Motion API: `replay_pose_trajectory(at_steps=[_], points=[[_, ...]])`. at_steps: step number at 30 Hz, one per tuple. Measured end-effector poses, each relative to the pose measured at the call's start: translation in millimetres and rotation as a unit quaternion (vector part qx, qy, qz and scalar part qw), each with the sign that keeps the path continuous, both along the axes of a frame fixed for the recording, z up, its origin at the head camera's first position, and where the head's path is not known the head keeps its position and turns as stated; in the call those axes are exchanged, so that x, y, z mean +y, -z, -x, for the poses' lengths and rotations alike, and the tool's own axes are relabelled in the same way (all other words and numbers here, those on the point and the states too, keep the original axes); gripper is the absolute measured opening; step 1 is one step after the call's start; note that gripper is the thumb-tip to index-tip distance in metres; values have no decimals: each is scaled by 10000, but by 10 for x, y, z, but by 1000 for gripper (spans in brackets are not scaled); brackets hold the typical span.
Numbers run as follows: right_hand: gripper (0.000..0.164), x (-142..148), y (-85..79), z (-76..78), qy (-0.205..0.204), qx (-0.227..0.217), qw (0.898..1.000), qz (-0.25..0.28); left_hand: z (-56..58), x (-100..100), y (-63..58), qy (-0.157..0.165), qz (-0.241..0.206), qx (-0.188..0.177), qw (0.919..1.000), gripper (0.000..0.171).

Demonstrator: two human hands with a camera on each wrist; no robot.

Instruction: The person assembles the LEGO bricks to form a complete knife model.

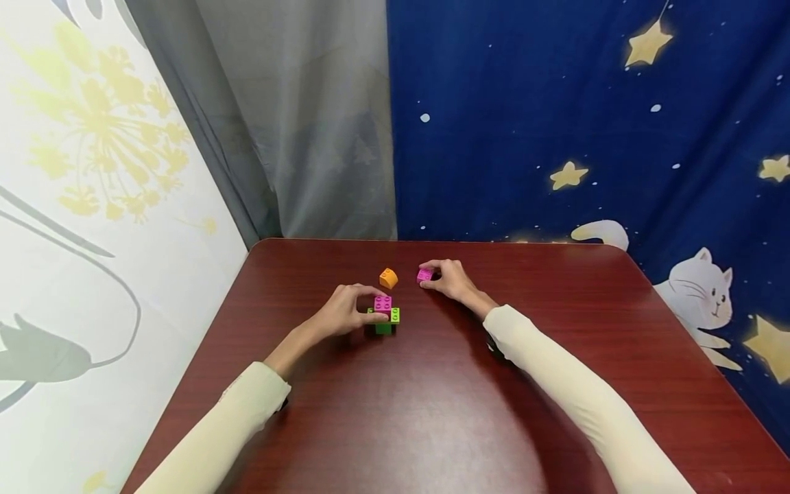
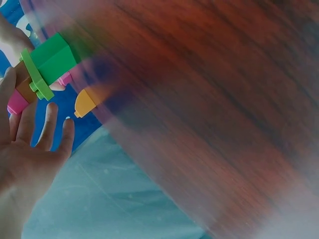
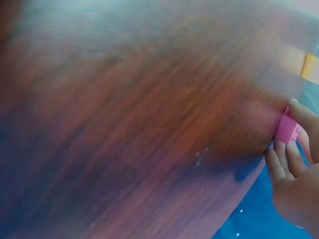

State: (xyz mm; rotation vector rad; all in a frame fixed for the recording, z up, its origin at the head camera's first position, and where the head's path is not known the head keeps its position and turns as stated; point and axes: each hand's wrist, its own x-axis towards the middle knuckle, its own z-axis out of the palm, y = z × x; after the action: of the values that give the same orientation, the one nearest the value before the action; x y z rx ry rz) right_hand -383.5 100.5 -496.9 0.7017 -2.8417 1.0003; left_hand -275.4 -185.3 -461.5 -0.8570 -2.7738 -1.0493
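My left hand (image 1: 342,312) grips a small stack of toy building bricks between thumb and fingers, near the middle of the table. On top is a pink brick (image 1: 382,302); below it, in the left wrist view, come a brown-orange brick (image 2: 23,80), a lime-green plate (image 2: 37,74) wider than the rest and a green brick (image 2: 54,59) at the bottom. Farther back and to the right, my right hand (image 1: 453,280) pinches a second pink brick (image 1: 424,275) between thumb and fingertips, low over the table. Its studs show in the head view.
An orange brick with a curved side (image 1: 388,278) lies on the table just behind the stack, between the hands. The dark red wooden table (image 1: 444,405) ends at a blue star-patterned curtain (image 1: 494,137) and a grey one (image 1: 308,137). A white patterned sheet (image 1: 92,274) hangs at left.
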Motion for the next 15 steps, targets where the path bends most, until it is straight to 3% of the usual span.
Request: replay_pose_trajectory(at_steps=[15], points=[[43, 59, -192, -297, -582, 84, 9975, 403, 1, 10, 51, -55, -41, -167, 9998, 49]])
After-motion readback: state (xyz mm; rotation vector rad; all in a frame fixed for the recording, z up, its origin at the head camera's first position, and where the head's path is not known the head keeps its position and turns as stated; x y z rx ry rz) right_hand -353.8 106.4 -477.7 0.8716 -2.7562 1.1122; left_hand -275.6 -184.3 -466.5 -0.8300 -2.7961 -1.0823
